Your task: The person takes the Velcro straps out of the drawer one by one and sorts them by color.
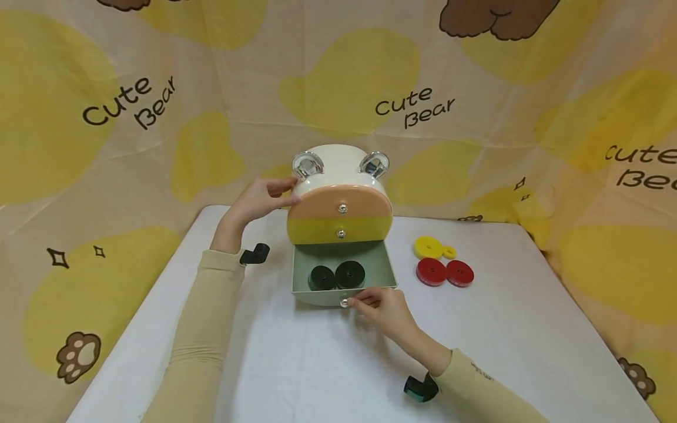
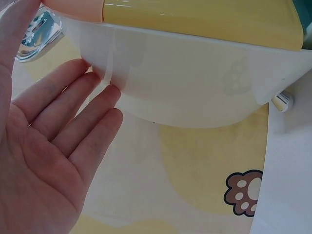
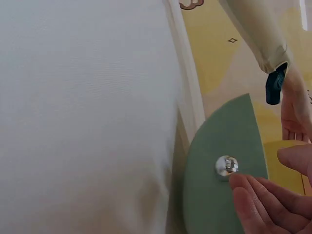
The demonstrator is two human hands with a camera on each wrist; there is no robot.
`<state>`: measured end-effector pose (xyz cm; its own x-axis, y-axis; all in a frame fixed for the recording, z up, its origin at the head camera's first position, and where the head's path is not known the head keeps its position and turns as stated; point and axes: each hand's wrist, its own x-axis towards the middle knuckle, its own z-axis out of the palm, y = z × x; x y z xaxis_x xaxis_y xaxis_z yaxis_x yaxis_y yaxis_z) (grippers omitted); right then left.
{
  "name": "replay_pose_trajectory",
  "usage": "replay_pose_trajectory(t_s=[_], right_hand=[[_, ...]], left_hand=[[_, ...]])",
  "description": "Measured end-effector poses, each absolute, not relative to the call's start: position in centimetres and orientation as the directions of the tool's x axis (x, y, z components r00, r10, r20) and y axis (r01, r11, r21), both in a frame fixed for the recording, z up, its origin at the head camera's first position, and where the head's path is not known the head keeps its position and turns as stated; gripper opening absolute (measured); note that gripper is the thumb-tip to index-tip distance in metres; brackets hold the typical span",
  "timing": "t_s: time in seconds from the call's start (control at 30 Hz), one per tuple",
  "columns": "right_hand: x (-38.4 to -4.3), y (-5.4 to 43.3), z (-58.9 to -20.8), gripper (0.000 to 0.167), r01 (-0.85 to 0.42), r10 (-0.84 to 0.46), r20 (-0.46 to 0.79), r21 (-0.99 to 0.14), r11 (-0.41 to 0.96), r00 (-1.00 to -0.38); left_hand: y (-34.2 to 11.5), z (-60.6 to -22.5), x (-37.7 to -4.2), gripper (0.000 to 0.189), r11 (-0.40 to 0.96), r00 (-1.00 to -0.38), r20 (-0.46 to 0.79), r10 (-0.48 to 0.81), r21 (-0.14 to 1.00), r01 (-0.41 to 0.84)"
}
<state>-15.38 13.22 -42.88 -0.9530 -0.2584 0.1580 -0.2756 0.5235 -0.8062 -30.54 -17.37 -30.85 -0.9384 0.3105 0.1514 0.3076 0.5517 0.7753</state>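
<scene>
A small rounded white cabinet (image 1: 338, 167) with silver ear-like handles stands on the table, orange and yellow drawer fronts (image 1: 341, 226) closed. Its green bottom drawer (image 1: 378, 267) is pulled out and holds two black discs (image 1: 350, 274). My left hand (image 1: 259, 200) rests its fingertips against the cabinet's left side; in the left wrist view the fingers (image 2: 97, 117) are extended along the white wall. At the drawer front, my right hand (image 1: 388, 308) has its fingertips right at the silver knob (image 3: 226, 166). In the right wrist view its thumb stands apart from the other fingers.
To the right of the cabinet lie two red discs (image 1: 431, 272) with centre holes. Behind them are a large yellow disc (image 1: 428, 247) and a small yellow ring (image 1: 449, 252). A patterned cloth (image 1: 338, 76) hangs behind the white-covered table (image 1: 296, 364).
</scene>
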Motion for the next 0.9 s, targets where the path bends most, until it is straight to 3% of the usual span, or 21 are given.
replay_pose_trajectory(t_s=[0.4,0.9], right_hand=[[-18.1,15.4,-39.7,0.016,-0.297,-0.228,0.212,-0.838,0.457,-0.95],[-23.4,14.7,-40.0,0.033,-0.276,-0.366,0.097,-0.834,0.477,-0.925]], left_hand=[[-17.6,-31.1,-30.9,0.069,0.561,-0.937,0.156,0.312,0.766,0.315],[-17.6,-31.2,-31.1,0.068,0.568,-0.939,0.152,0.308,0.763,0.31]])
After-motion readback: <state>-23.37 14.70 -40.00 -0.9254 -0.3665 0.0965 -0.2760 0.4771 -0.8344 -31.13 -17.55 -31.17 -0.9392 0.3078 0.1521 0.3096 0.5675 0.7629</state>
